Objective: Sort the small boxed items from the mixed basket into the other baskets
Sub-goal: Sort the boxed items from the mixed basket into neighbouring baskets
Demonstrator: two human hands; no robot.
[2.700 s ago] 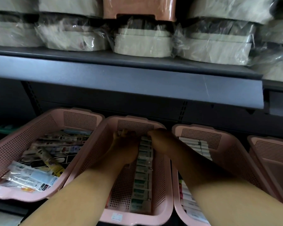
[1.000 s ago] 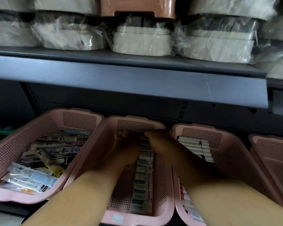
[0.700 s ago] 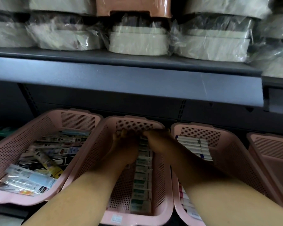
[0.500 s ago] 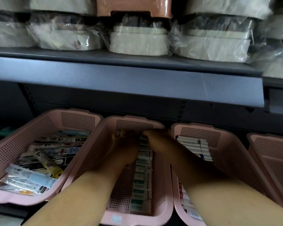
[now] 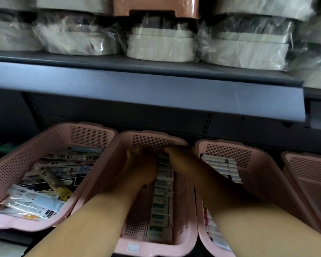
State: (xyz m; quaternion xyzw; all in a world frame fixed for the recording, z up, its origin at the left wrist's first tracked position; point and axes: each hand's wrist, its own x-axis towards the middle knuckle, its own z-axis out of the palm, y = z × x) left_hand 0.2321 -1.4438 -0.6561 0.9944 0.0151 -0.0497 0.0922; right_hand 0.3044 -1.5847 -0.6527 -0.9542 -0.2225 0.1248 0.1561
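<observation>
the row of small boxes [image 5: 161, 201] lies in the middle basket [image 5: 152, 245], along its right side. the row's long axis runs from the near rim to the far wall. each box appears to lie crosswise, long side left to right. the far end of the row is hidden under the hands.

the left hand [image 5: 143, 164] sits just left of the row at the far end, fingers toward the far wall. the right hand [image 5: 182, 160] reaches in from the right and covers the row's far end. the two hands almost meet above the row. both are dark and blurred, so it cannot be told whether either is clamped on a box or lies flat.

judgement: the step in hand is seating a box at the far end of the row, and the right hand is nearer that spot. the mixed basket [image 5: 7, 173] lies directly left of the middle basket, on the left arm's side, so the next pick would suit the left hand. the right basket [image 5: 228, 151] holds another row of boxes.
</observation>
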